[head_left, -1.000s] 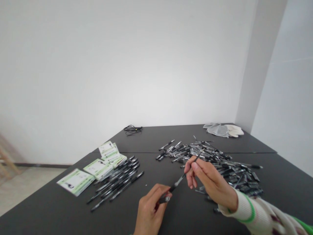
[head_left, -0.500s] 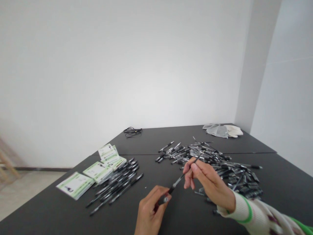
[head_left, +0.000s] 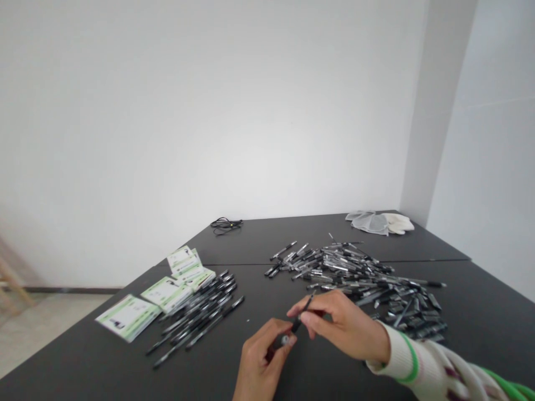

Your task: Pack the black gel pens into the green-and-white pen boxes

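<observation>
My left hand (head_left: 261,362) is closed around the lower part of a black pen barrel (head_left: 279,343) near the table's front edge. My right hand (head_left: 338,326) pinches the thin refill (head_left: 304,312), which sticks out of the barrel's top. Both hands sit close together over the dark table (head_left: 104,362). Behind my right hand lies a big loose heap of black pens and pen parts (head_left: 359,273). To the left, a row of assembled black pens (head_left: 200,312) lies side by side.
Green and white packaging cards (head_left: 159,292) lie left of the pen row. A coiled black cable (head_left: 226,224) rests at the table's far edge. White gloves and a grey bag (head_left: 380,221) sit at the far right corner. White walls stand behind.
My right hand has slid down and left along the refill toward my left hand, so less of the refill shows. My left hand has stayed almost in place.
</observation>
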Demonstrator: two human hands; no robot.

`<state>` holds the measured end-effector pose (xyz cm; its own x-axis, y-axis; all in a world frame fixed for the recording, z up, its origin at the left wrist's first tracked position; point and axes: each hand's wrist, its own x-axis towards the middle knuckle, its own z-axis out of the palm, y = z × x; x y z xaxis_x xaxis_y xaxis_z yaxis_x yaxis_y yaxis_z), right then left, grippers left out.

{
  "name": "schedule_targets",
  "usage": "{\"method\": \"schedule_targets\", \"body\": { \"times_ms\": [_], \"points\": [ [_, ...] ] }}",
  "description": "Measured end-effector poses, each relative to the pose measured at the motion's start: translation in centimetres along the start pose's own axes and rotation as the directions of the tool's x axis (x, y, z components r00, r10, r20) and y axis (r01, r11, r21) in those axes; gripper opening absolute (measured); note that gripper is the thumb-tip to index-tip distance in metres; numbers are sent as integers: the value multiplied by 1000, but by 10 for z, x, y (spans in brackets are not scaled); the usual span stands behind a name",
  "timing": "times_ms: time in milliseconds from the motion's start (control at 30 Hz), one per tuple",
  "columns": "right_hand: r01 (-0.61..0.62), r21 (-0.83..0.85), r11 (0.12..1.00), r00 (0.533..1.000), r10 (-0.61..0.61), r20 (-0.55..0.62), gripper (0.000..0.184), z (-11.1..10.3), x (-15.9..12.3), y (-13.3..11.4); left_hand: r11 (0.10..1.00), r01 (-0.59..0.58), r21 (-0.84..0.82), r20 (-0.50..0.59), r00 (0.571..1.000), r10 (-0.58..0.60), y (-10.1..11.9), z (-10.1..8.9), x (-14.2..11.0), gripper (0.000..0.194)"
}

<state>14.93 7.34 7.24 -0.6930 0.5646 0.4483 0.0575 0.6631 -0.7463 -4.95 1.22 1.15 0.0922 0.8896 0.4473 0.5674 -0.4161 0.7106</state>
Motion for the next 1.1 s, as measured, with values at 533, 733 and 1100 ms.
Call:
{"method": "schedule_targets", "body": {
  "times_ms": [533,733,1100],
  "points": [
    [-221,-657,721,955,297,3,21,-68,36,100,985,167,-40,-181,968,-171,-8,-5,2,28],
    [-122,-689,715,960,260,99,37,-35,62,146,984,179,-25,-272,946,-179,-12,-11,5,28],
    [-144,-684,715,946,302,117,31,-46,50,161,963,269,-29,-331,906,-263,-20,-21,3,33]
  ]
}}
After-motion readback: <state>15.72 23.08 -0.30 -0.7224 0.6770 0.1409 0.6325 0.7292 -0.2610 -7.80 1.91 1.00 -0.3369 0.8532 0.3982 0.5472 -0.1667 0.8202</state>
